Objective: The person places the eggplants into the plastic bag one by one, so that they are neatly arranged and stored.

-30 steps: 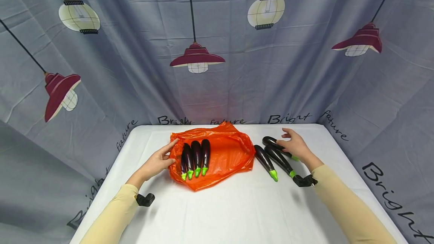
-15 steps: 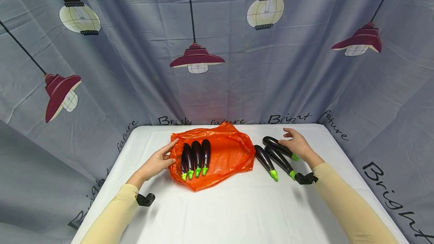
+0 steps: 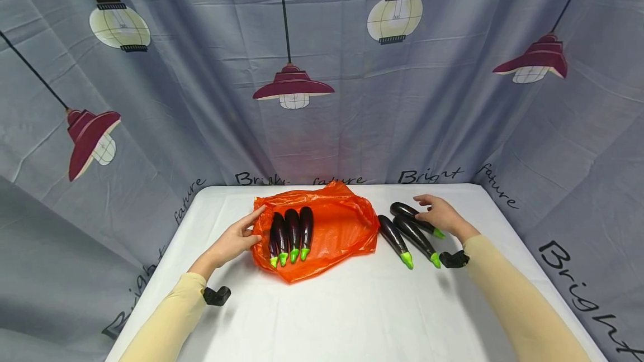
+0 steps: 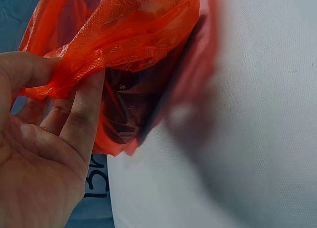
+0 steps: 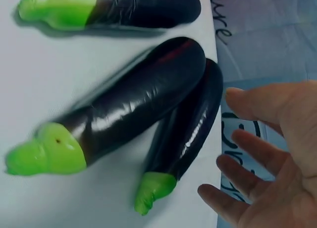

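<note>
My left hand point(image 3: 231, 246) holds the left edge of an orange plastic bag point(image 3: 342, 228), with the film pinched between thumb and fingers point(image 4: 81, 116) in the left wrist view. Several dark purple eggplants point(image 3: 292, 233) with green stem ends lie side by side on the bag's left part. To the bag's right are three more: a left eggplant point(image 3: 392, 236), a middle eggplant point(image 3: 412, 232) and a far eggplant point(image 5: 190, 121). Beside the far one hovers my right hand point(image 3: 443, 215), fingers apart and slightly bent, with nothing in its grasp in the right wrist view.
A white-covered table point(image 3: 322, 317) bears everything. Behind it and at both sides hangs a grey-blue curtain point(image 3: 201, 99) printed with lamps and lettering. Black wrist cameras, one of them the left camera point(image 3: 216, 296), stick out below the hands.
My right hand has shifted slightly and its fingers have come down a little beside the far eggplant. The left hand, the bag and the eggplants stay in place.
</note>
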The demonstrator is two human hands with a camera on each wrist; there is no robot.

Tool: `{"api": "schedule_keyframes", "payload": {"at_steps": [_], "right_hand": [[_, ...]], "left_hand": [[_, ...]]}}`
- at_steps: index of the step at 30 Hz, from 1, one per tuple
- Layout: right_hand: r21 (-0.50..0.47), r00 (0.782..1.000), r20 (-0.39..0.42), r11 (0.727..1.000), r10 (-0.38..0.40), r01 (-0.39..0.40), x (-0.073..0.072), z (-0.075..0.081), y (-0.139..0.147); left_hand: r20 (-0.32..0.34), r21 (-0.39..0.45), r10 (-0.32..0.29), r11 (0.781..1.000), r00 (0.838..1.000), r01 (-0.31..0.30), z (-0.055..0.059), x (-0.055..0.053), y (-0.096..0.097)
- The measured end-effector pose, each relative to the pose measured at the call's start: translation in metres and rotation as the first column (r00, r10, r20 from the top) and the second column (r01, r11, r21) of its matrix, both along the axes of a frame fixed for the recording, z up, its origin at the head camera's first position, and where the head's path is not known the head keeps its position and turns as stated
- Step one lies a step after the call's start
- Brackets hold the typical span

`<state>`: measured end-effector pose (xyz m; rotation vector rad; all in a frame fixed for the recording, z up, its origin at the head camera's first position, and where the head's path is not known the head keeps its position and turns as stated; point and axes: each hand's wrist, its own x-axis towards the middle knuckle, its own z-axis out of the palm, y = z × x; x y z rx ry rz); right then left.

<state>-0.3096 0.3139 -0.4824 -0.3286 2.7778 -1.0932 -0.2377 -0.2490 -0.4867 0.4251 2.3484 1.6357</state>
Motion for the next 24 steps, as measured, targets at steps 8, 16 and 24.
{"api": "schedule_keyframes", "payload": {"at_steps": [8, 16, 24], "right_hand": [[0.030, 0.992, 0.031, 0.992, 0.120, -0.121, -0.010, -0.003, 0.004], [0.033, 0.984, 0.125, 0.991, 0.125, -0.130, -0.016, 0.001, 0.009], [0.024, 0.966, 0.237, 0.993, 0.103, -0.112, -0.023, 0.001, 0.015]], "left_hand": [[-0.008, -0.008, -0.001, 1.000, 1.000, 0.001, 0.000, 0.000, -0.001], [-0.009, -0.018, 0.003, 1.000, 1.000, -0.003, 0.001, 0.001, -0.001], [0.004, -0.001, 0.002, 1.000, 1.000, -0.002, 0.003, 0.002, 0.002]]}}
